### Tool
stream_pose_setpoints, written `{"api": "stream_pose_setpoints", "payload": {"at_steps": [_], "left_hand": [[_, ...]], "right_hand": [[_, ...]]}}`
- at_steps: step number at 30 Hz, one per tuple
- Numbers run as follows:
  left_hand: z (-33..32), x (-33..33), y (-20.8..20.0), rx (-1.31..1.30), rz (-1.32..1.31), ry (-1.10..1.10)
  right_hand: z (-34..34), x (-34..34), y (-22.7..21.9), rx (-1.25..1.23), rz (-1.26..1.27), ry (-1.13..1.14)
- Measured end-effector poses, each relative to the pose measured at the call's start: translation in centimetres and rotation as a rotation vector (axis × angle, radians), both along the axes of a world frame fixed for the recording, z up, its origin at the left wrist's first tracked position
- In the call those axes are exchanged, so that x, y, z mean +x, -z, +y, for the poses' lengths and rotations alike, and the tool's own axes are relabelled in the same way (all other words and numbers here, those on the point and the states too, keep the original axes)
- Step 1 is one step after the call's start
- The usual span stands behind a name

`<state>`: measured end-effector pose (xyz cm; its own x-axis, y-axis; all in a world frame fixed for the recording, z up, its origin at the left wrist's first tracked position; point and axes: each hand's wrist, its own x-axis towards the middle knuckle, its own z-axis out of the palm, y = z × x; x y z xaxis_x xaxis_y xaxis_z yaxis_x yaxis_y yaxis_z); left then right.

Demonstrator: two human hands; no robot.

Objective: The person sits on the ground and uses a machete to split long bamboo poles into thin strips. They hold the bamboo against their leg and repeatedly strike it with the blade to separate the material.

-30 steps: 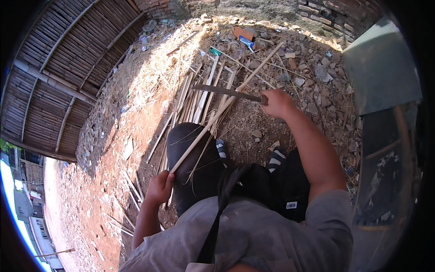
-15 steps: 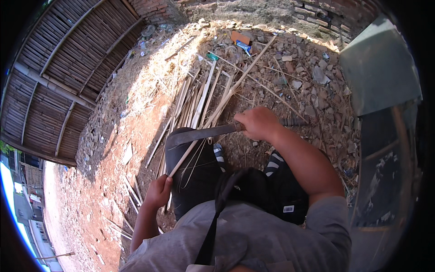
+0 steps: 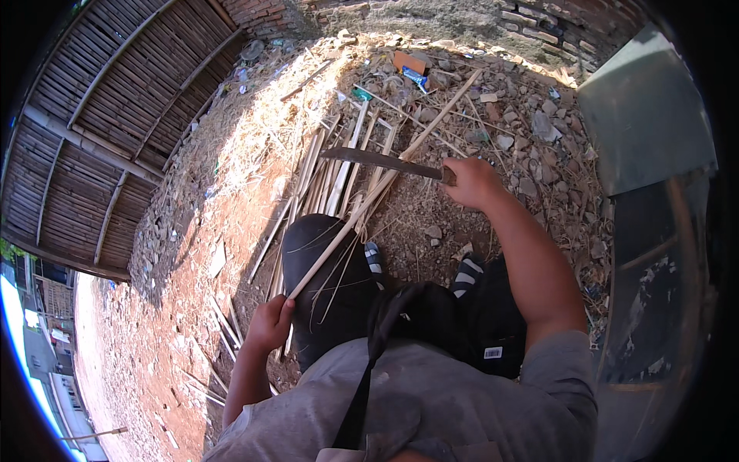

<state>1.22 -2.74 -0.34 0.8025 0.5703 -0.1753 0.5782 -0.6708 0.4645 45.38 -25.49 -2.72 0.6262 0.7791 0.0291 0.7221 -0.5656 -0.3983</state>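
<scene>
My left hand (image 3: pixel 272 322) is closed round the near end of a long pale bamboo strip (image 3: pixel 329 256). The strip slants over my left knee and away to the far right, with thin peeled fibres hanging off it near the knee. A machete (image 3: pixel 385 162) is gripped by its handle in my right hand (image 3: pixel 471 183). Its dark blade points left and crosses above the strip beyond my knees; whether it touches the strip I cannot tell. More split bamboo strips (image 3: pixel 314 175) lie in a bundle on the ground just past my left knee.
Stony ground (image 3: pixel 531 185) with rubble and litter spreads ahead and to the right. A bamboo-slat panel (image 3: pixel 115 100) stands at the left, a brick wall (image 3: pixel 431 19) at the back. Grey sheets (image 3: pixel 647 115) rise on the right. Loose strips (image 3: pixel 223 331) lie left of my left hand.
My right hand has moved away and to the right with the machete, whose blade has lifted from over my left knee to farther along the strip. My left hand stays in place.
</scene>
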Motion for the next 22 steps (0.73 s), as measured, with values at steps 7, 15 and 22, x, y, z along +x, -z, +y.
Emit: {"api": "stream_pose_setpoints", "payload": {"at_steps": [7, 15, 22], "left_hand": [[0.0, -0.1, -0.1, 0.025, -0.013, 0.024], [-0.8, 0.3, 0.3, 0.124, -0.066, 0.064], [0.0, 0.0, 0.8, 0.051, -0.027, 0.035]], "right_hand": [[1.6, -4.4, -1.1, -0.05, -0.121, -0.275], [0.0, 0.2, 0.0, -0.073, 0.033, 0.01], [0.0, 0.1, -1.0, -0.052, 0.144, 0.038]]}}
